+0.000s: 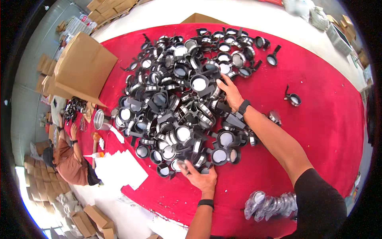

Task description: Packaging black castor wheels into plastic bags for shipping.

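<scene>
A: Right hand (232, 93), state?
B: Fingers bent against the right side of the heap (174, 102) of round black-and-silver handled pieces, just beside a white-faced piece (199, 83). Whether it grips that piece: cannot tell. Dark watch (244, 106) on the wrist.
A: Left hand (202, 181)?
B: At the heap's near edge, thumb and fingers spread about a blurred piece. Firm hold or mere contact: cannot tell. Black band (206, 202) on the wrist.
A: Heap location?
B: Middle of the red tabletop (322, 131), pieces overlapping at all angles, discs white to grey.
A: Strays?
B: To the right, two lie apart: a far one (272, 59), handle pointing away, and a nearer one (294, 99). Near right, a row of pieces in clear plastic (270, 206).
A: Left side?
B: White sheets (119, 169), near left; beyond them, a metal container (100, 119). Far left, a large cardboard box (85, 63). Co-worker (73, 165) at the left edge, arms reaching to the tabletop.
</scene>
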`<action>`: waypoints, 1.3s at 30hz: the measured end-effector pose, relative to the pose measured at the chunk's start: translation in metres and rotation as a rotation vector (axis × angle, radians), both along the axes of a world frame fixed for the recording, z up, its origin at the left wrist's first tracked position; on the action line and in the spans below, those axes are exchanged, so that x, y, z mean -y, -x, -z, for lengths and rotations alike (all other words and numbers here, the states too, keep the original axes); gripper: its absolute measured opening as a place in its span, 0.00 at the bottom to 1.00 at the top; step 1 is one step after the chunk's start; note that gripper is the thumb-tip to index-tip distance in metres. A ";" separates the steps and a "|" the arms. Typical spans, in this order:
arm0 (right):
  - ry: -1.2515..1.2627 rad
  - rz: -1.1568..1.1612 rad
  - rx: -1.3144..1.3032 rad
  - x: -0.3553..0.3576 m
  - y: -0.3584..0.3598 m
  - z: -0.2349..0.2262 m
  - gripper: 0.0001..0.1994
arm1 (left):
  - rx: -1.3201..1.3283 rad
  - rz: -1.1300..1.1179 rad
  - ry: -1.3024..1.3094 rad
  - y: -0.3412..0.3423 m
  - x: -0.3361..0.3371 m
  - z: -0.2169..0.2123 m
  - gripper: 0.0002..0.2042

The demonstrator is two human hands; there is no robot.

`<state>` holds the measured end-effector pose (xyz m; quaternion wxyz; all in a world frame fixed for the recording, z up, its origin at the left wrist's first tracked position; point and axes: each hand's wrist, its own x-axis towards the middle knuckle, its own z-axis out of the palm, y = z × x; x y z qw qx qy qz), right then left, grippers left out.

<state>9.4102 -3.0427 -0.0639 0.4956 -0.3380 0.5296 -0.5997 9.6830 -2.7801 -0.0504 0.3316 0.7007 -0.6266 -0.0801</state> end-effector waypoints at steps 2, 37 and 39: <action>-0.030 0.086 -0.239 0.009 -0.044 -0.001 0.37 | -0.004 -0.032 -0.032 -0.009 0.000 0.002 0.51; -0.524 -0.203 -0.421 -0.680 -0.321 -0.185 0.21 | 0.141 0.559 -0.565 -0.444 -0.265 -0.074 0.34; -0.539 -0.140 -0.424 -0.714 -0.316 -0.182 0.21 | 0.184 0.540 -0.597 -0.452 -0.272 -0.079 0.32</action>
